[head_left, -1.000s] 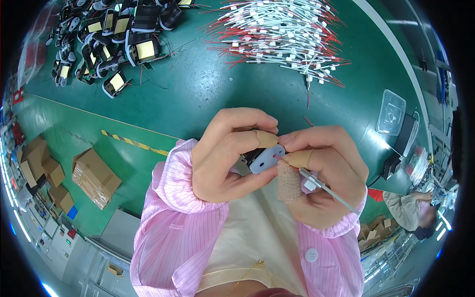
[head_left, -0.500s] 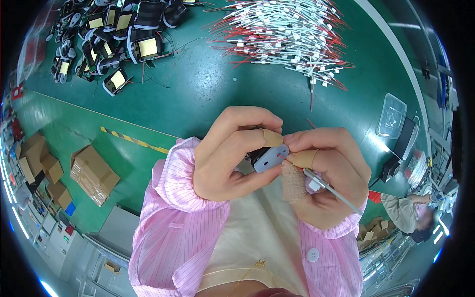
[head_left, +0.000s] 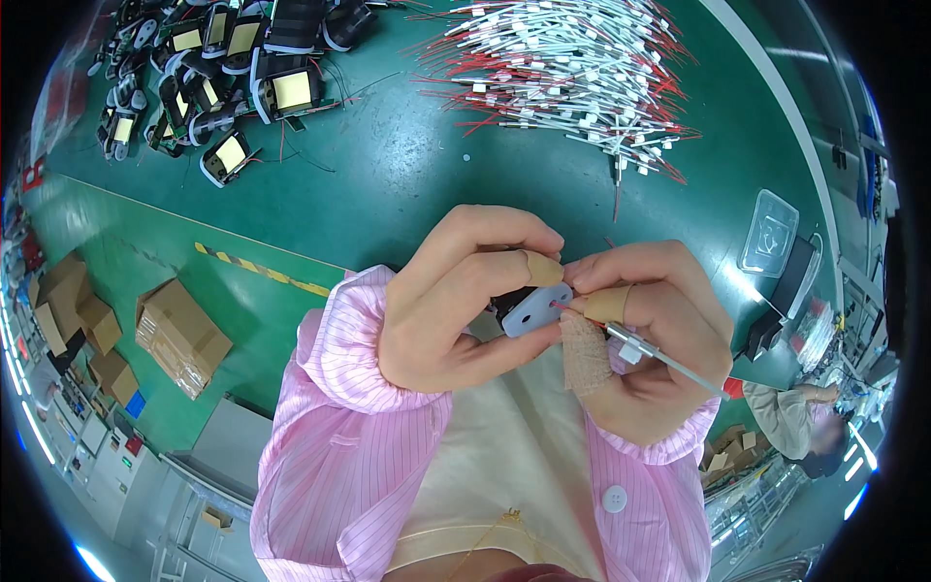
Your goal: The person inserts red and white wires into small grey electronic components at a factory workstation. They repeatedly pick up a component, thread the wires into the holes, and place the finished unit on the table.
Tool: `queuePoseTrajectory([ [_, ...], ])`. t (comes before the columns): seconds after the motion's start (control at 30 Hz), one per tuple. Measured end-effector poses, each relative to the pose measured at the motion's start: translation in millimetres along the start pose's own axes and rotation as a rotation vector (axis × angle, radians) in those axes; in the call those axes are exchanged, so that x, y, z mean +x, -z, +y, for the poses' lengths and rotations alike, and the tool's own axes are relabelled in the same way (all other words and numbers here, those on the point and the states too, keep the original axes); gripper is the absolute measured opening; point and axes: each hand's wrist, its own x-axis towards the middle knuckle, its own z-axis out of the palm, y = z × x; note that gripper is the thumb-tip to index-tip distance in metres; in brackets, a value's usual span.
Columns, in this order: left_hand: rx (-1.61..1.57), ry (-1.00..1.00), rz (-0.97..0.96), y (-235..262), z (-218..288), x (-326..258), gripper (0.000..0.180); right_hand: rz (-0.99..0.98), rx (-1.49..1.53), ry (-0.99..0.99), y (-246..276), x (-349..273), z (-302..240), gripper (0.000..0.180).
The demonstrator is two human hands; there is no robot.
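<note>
A grey-faced unit [head_left: 539,307] and a cable [head_left: 685,370] are held together at the centre of the frame.
The unit is pinched between the thumb and fingers of the left hand [head_left: 427,312], its grey face turned to the right; the cable is gripped by the nearly closed right hand [head_left: 681,312], its red wire [head_left: 589,318] brought up to a hole in that face. How far the wire is inserted cannot be told. Tan covers [head_left: 607,305] are worn on fingers of both hands, and a wrap [head_left: 584,361] on the right thumb. On the green bench [head_left: 398,184], black units [head_left: 289,94] are heaped at upper left, cables [head_left: 572,73] are piled at upper centre, and a clear tray [head_left: 769,233] is seen at right.
</note>
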Motion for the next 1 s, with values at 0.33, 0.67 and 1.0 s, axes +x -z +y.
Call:
queuePoseTrajectory([
  [0.33,-0.05,-0.019,-0.091,9.2,-8.1,-0.5,0.04,-0.143,0.021,-0.131,9.0,9.2,-6.1,0.012],
  [0.67,0.065,-0.039,-0.067,7.8,-3.0,4.7,0.033,-0.115,-0.042,-0.048,5.9,5.7,-9.5,0.013],
  [1.0,0.125,-0.063,-0.052,4.7,-3.2,5.4,0.033,0.057,-0.075,0.125,-5.4,3.3,-0.4,0.021],
])
